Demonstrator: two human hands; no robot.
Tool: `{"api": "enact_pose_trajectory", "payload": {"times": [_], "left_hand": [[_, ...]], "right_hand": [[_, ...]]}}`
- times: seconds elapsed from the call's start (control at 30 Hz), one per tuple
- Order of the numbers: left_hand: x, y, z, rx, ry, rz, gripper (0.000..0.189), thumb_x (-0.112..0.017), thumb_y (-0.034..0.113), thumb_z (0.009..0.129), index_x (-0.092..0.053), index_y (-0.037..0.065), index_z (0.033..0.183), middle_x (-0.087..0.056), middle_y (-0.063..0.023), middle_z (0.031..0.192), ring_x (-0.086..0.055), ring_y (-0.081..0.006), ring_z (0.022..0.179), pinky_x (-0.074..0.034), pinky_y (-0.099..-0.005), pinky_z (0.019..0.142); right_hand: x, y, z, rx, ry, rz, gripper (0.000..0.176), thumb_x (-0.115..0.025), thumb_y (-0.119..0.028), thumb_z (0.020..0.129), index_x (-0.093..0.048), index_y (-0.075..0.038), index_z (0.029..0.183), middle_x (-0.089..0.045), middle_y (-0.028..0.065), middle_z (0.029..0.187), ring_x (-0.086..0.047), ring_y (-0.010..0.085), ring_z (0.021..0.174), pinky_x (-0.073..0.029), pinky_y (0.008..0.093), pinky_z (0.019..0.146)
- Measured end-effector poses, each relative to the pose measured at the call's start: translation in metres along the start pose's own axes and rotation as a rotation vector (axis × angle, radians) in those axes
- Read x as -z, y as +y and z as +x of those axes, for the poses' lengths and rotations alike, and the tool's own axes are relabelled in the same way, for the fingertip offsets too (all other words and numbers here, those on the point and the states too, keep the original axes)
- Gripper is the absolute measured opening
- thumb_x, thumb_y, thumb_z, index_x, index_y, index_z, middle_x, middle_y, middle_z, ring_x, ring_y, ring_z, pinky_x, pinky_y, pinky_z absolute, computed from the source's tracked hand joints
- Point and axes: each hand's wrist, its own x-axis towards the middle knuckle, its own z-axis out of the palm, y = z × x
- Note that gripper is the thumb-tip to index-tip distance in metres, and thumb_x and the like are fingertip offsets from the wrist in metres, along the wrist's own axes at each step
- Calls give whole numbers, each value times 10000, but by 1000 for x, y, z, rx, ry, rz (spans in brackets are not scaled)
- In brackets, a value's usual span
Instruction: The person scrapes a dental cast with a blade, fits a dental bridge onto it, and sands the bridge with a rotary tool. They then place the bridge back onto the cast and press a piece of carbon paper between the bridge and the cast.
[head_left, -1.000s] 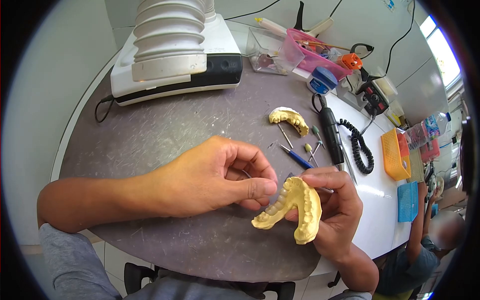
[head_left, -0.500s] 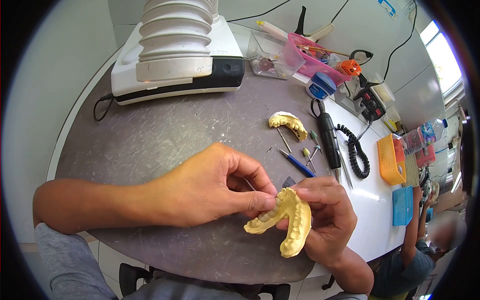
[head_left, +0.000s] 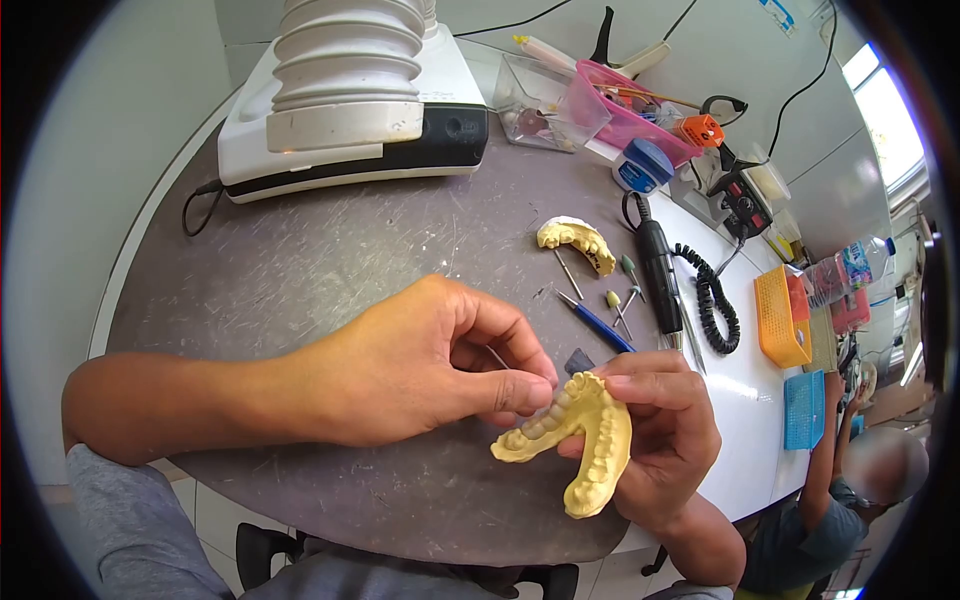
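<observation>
My right hand (head_left: 660,425) holds a yellow plaster dental model (head_left: 605,440), shaped like a horseshoe, by its upper right part. Along the model's left arm runs a row of whitish teeth (head_left: 545,418). My left hand (head_left: 440,370) is closed, thumb and fingers pinched together at the upper end of those teeth. What sits between these fingertips is too small to make out, though a thin edge shows behind the thumb. Beyond the hands, a second yellow model piece (head_left: 577,243) lies on the grey table (head_left: 340,260).
Right of the second model lie burs (head_left: 620,300), a blue pen-like tool (head_left: 597,322) and a black handpiece (head_left: 658,270) with coiled cord. A white machine with a ribbed hose (head_left: 350,60) stands at the back. Baskets (head_left: 780,320) line the right side, where another person (head_left: 815,540) sits.
The dental model has shifted slightly right and down with my right hand. My left fingertips have risen a little along the teeth, uncovering more of the whitish row.
</observation>
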Motion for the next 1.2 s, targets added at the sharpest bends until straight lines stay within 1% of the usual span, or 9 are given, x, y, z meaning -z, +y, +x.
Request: {"api": "enact_pose_trajectory", "payload": {"times": [0.07,0.2,0.37,0.47,0.63,0.9,1.0,1.07,1.2], "left_hand": [[0,-1,0,-9,7,-57,215,-729,98,923,-670,-41,1076,-715,-78,1003,-666,-105,949,-542,-245,863],[-1,0,-1,-35,-1,26,228,-744,112,914,-672,-36,1072,-714,-80,1009,-667,-104,953,-541,-249,869],[-1,0,-1,-18,6,78,202,-751,97,904,-684,-37,1039,-713,-81,1007,-666,-102,947,-545,-252,877],[-1,-3,0,-35,1,67,170,-750,78,899,-691,-42,1005,-709,-86,1017,-664,-110,953,-544,-256,889],[-1,-4,0,-58,-7,45,134,-748,47,892,-691,-48,969,-701,-99,1052,-656,-126,987,-539,-262,913],[1,-5,2,-68,-17,37,139,-734,49,905,-697,-46,1000,-703,-99,1063,-655,-126,989,-530,-260,923],[3,-7,3,-91,-31,18,164,-731,60,911,-697,-42,1035,-704,-93,1065,-655,-124,992,-524,-258,928],[3,-7,3,-103,-32,7,181,-729,65,913,-697,-40,1057,-705,-89,1065,-654,-123,994,-522,-257,930],[3,-5,3,-101,-31,19,233,-737,78,910,-692,-32,1112,-706,-60,1021,-651,-103,960,-519,-243,895]], "right_hand": [[1,1,0,15,6,3,483,-844,41,736,-597,30,1151,-628,190,1071,-714,209,911,-658,292,718],[-1,2,1,71,1,-35,475,-852,32,730,-607,23,1137,-634,189,1061,-711,207,897,-657,286,713],[-1,1,-1,87,20,-168,467,-908,-68,685,-660,-10,1076,-671,165,986,-702,193,834,-596,263,652],[-3,3,-1,112,32,-169,477,-918,-96,672,-674,-24,1076,-676,156,968,-697,189,816,-568,265,640],[-2,2,-2,105,26,-169,486,-916,-91,674,-675,-30,1091,-674,155,970,-694,187,804,-573,263,641],[-1,3,-2,101,40,-188,470,-916,-96,683,-661,-19,1071,-674,156,958,-696,188,803,-569,267,637],[1,2,-1,62,26,-136,474,-898,-54,704,-632,1,1092,-657,168,992,-703,191,846,-600,268,673],[1,2,-1,-14,23,-2,498,-865,13,726,-593,22,1144,-619,183,1064,-704,198,895,-636,279,745],[3,5,-2,-30,14,69,511,-831,71,739,-564,38,1174,-577,189,1125,-703,211,933,-647,295,806]]}}
